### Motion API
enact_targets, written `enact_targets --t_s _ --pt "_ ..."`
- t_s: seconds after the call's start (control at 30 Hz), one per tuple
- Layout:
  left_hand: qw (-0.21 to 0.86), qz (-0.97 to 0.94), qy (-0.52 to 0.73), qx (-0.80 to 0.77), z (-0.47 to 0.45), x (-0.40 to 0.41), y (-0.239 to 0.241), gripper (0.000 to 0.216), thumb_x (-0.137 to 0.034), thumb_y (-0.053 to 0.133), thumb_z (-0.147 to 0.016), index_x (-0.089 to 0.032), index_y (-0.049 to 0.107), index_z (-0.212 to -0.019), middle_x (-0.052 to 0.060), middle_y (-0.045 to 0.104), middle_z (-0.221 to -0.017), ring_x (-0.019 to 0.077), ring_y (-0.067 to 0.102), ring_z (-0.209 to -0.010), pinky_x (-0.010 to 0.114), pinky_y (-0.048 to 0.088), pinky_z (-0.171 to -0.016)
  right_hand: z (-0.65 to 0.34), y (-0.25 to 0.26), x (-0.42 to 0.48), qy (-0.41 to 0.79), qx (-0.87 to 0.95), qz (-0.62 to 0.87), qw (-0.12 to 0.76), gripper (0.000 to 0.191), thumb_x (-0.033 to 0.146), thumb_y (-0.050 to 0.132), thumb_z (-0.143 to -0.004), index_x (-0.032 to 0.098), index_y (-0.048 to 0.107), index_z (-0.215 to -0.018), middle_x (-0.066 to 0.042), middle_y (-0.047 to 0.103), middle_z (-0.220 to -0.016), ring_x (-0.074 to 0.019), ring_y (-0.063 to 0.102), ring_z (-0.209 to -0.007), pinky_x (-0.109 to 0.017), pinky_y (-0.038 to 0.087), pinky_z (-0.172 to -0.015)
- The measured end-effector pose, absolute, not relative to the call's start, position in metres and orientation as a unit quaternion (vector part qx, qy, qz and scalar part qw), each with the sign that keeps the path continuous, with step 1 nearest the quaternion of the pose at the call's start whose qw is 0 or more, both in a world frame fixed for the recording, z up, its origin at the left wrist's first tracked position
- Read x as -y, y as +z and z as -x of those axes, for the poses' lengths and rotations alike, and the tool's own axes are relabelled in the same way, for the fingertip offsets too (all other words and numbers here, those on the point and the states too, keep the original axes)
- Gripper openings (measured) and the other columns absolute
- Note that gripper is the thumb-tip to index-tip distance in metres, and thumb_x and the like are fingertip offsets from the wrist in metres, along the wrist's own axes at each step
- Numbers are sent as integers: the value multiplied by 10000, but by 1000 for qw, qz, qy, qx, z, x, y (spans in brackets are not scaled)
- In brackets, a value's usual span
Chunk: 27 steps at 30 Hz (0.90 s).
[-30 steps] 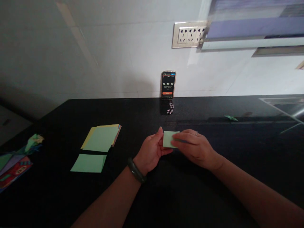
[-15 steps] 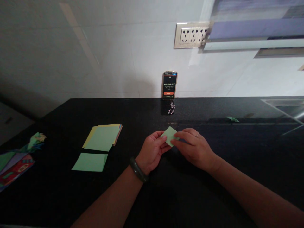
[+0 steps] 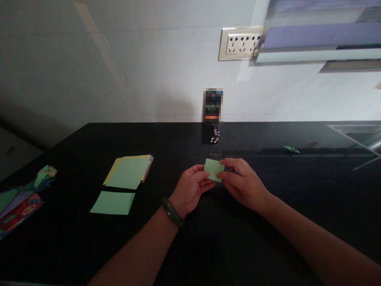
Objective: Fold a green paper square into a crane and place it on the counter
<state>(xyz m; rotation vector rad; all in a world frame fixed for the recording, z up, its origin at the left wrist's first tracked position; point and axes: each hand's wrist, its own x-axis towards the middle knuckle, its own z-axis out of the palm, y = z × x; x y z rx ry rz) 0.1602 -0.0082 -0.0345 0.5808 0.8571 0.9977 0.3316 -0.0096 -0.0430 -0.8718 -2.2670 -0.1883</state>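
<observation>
A black tabletop (image 3: 268, 246) is carrying a paper stack (image 3: 128, 171). Above its middle, the left hand (image 3: 190, 190) and right hand (image 3: 242, 183) are pinching 1 small green paper (image 3: 213, 169) between their fingers (image 3: 226, 176), gripping opposite edges.

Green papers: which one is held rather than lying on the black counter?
The small folded light-green paper square, pinched between the left hand and right hand; the stack-top green sheet and lone green sheet lie flat.
</observation>
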Motion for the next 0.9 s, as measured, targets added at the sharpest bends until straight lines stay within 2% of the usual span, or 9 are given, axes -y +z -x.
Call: enact_targets --t_s 0.13,0.3,0.5,0.73,0.9 --pt "763 -265 447 -384 -160 8 -35 217 -22 486 -744 -97 580 -925 75 668 -795 119 638 -639 240 489 -650 -331 -45 10 -1 867 338 367 108 172 541 -810 177 594 -904 -117 497 -1098 -206 513 -962 -354 482 -778" --pt "772 -279 431 -376 -161 8 -35 221 -25 473 -748 -89 595 -921 101 675 -851 142 650 -714 253 485 -678 -327 -47 10 75 818 397 410 86 155 518 -816 187 595 -838 -106 514 -1082 -204 526 -991 -366 469 -816" --pt "774 -304 422 -361 -162 9 -34 266 -12 458 -737 -91 616 -936 98 681 -884 148 651 -772 261 475 -721 -323 -49 8 167 761 454 433 67 181 538 -805 193 604 -797 -69 588 -999 -176 575 -910 -332 464 -800" --pt "793 -320 412 -314 -161 11 -34 326 -5 451 -730 -100 634 -983 100 683 -941 147 644 -827 248 463 -742 -324 -50 7 206 728 462 462 59 187 562 -786 192 620 -780 -63 609 -982 -166 594 -883 -320 468 -794" --pt "798 -322 408 -306 -161 11 -34 291 -44 517 -720 -107 646 -974 96 685 -935 147 639 -830 248 457 -751 -324 -49 7 190 730 465 464 74 181 566 -774 193 637 -757 -63 618 -978 -170 600 -880 -326 471 -795"
